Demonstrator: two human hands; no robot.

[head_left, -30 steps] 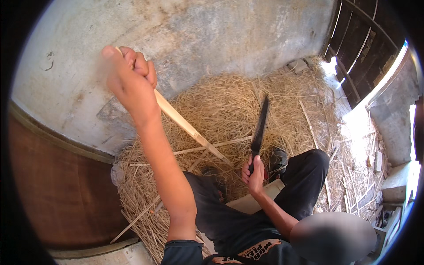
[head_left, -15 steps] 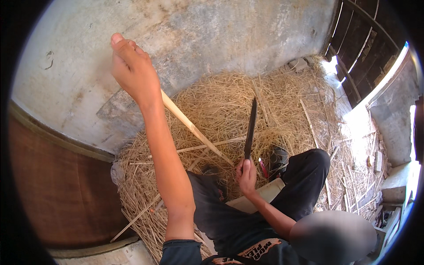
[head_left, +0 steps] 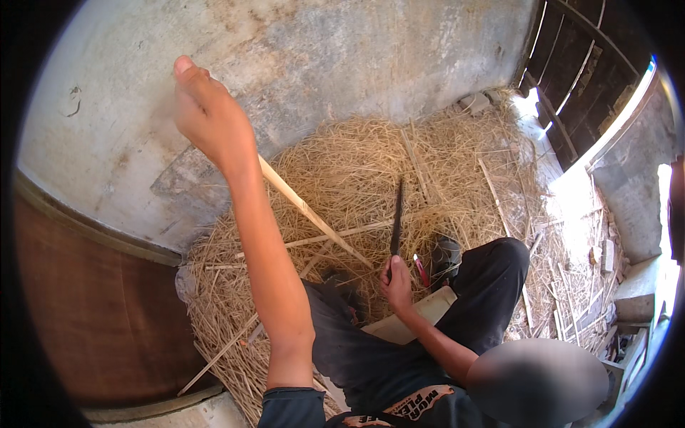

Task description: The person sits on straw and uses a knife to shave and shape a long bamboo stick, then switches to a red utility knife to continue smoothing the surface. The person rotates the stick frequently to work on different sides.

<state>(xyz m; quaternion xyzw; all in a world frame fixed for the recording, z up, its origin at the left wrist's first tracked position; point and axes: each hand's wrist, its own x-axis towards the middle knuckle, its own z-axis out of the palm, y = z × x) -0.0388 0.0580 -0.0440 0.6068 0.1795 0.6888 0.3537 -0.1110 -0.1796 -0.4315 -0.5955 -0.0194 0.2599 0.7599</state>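
Head view, looking down over the lap. Raised high against the grey plastered wall (head_left: 342, 64): the left hand (head_left: 207, 118), fingers curled shut around the upper end of a long pale split strip of bamboo or wood (head_left: 314, 217). Long axis slanting from that fist at upper left down to lower right, lower tip ending near the knees, just beside the blade. Probably light, stiff along its length yet springy, with splintery edges; best gripped near an end as here, thumb laid along the flat, since a mid-length hold would let the free part whip.

Lower, in front of the lap: the right hand (head_left: 396, 285), closed tight on the handle of a long dark straight-bladed knife (head_left: 396, 217). Blade standing nearly upright in the picture, tip pointing away from the body toward the wall, handle toward the lap. Likely heavier at the blade end, rigid, sharp along one edge; to be held only by the handle. Whether blade and strip touch: cannot tell.

Underneath both: a heap of dry yellow straw (head_left: 457, 171) strewn with more pale strips. Beside the right hand a small red-handled tool (head_left: 421, 269), a dark shoe (head_left: 446, 253) next to it, and a pale flat board (head_left: 410, 321) between the black-trousered legs (head_left: 492, 299). At left, a brown curved wooden panel (head_left: 85, 307).
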